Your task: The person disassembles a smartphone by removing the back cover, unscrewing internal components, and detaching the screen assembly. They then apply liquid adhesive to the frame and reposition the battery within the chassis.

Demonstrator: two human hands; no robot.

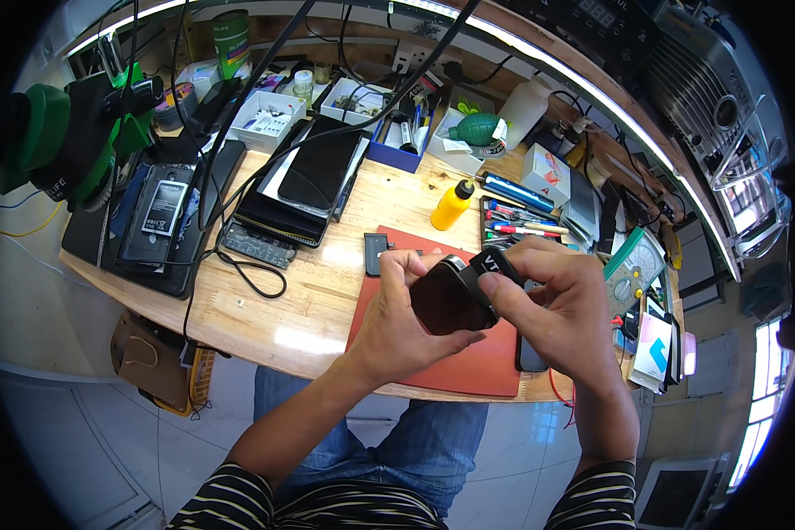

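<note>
Over the red mat [468, 374], left hand [387, 330] gripping a phone [446, 302], the right hand [560, 307] seemingly works a pinched black piece [491, 262], needing steady alignment.

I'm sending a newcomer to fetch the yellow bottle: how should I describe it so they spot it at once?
On the wooden bench, find the red mat. Just beyond its far edge, left of the pens, stands a bottle. Its yellow body and black cap set it apart from the thin pens beside it.
</note>
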